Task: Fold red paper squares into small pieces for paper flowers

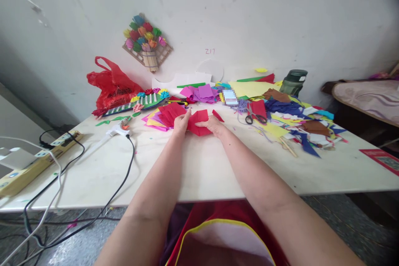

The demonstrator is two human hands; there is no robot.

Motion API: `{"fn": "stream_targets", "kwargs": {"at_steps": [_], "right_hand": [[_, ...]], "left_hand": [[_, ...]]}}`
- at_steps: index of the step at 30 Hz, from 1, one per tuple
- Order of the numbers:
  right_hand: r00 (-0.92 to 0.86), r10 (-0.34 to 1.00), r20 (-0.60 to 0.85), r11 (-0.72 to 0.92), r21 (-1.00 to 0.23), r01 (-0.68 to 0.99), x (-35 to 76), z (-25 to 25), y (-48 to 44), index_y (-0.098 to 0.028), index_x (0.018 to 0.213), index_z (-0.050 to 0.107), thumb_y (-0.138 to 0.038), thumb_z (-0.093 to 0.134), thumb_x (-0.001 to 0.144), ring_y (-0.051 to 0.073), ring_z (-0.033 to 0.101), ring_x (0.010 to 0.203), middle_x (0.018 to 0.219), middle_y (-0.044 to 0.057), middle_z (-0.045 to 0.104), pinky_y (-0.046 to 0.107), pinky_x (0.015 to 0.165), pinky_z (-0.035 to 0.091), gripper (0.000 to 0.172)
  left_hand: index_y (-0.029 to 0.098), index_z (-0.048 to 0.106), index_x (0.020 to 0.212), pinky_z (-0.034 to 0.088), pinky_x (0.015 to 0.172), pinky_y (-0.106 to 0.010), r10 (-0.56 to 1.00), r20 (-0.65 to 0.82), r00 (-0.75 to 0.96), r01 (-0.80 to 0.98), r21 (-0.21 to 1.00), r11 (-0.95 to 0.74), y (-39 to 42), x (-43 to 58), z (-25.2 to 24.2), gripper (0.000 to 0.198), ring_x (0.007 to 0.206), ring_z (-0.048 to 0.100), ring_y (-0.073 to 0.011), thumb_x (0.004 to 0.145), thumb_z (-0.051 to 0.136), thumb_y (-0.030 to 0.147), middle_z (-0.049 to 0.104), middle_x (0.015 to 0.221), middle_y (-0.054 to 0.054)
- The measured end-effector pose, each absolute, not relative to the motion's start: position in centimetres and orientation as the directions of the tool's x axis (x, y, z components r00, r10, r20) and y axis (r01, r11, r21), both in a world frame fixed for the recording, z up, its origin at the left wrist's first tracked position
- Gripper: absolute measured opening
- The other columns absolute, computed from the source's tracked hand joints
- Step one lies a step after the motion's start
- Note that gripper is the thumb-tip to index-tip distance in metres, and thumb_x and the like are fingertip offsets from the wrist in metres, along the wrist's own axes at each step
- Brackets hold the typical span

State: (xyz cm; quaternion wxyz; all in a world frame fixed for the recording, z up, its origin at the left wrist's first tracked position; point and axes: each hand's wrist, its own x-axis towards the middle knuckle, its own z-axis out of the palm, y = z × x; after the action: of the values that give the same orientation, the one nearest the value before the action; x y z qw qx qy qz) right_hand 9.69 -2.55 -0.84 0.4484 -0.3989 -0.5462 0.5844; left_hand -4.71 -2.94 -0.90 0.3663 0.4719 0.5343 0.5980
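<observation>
A piece of red crepe paper [199, 117] spans the gap between my two hands, just above the table. My left hand [181, 124] pinches its left edge, thumb on top; the fingers beneath are partly hidden. On the right side my right hand [212, 125] grips the same paper, with fingers lying across it. A narrow red strip [218, 115] shows just beyond that hand. Left of my left hand, a fanned stack of colored paper [152, 119] in pink, yellow and purple lies under more red paper [171, 113].
Scissors [256, 119] and heaped paper scraps [289, 112] lie to the right, near a green bottle [293, 83]. At left are a white glue gun [118, 129], its black cord, a power strip [40, 158] and a red plastic bag [114, 83]. A phone [230, 97] lies behind.
</observation>
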Motion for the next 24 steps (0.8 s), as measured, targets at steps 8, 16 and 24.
{"fn": "stream_targets", "kwargs": {"at_steps": [8, 16, 24], "right_hand": [[-0.347, 0.937, 0.037, 0.049, -0.998, 0.028, 9.9, -0.2, -3.3, -0.014, 0.070, 0.064, -0.023, 0.074, 0.048, 0.015, 0.058, 0.060, 0.061, 0.002, 0.064, 0.029, 0.063, 0.046, 0.026], [-0.200, 0.969, 0.143, 0.153, -0.988, 0.036, 10.1, -0.9, -2.1, -0.015, 0.060, 0.058, -0.043, 0.066, 0.057, 0.014, 0.052, 0.053, 0.050, -0.001, 0.054, 0.025, 0.051, 0.038, 0.029], [-0.146, 0.957, 0.252, 0.269, -0.956, 0.116, 9.9, -1.2, -2.1, -0.017, 0.051, 0.047, -0.044, 0.061, 0.059, 0.009, 0.040, 0.049, 0.046, -0.005, 0.042, 0.023, 0.049, 0.028, 0.031]], "left_hand": [[0.017, 0.035, 0.047, 0.022, 0.044, -0.021, 0.917, 0.363, -0.164, 0.341, 0.893, -0.292, -3.0, -4.6, -1.0, 0.043, 0.046, 0.029, -0.0070, 0.070, 0.052, 0.051, 0.030, 0.045, 0.004], [0.017, 0.042, 0.054, 0.025, 0.047, -0.020, 0.896, 0.396, -0.201, 0.345, 0.885, -0.314, -2.7, -4.4, -1.3, 0.036, 0.050, 0.033, -0.0086, 0.073, 0.049, 0.047, 0.036, 0.048, 0.004], [0.017, 0.039, 0.053, 0.025, 0.046, -0.020, 0.912, 0.348, -0.218, 0.250, 0.923, -0.293, -2.7, -4.3, -1.6, 0.035, 0.049, 0.033, -0.0086, 0.074, 0.049, 0.044, 0.035, 0.048, 0.004]]}}
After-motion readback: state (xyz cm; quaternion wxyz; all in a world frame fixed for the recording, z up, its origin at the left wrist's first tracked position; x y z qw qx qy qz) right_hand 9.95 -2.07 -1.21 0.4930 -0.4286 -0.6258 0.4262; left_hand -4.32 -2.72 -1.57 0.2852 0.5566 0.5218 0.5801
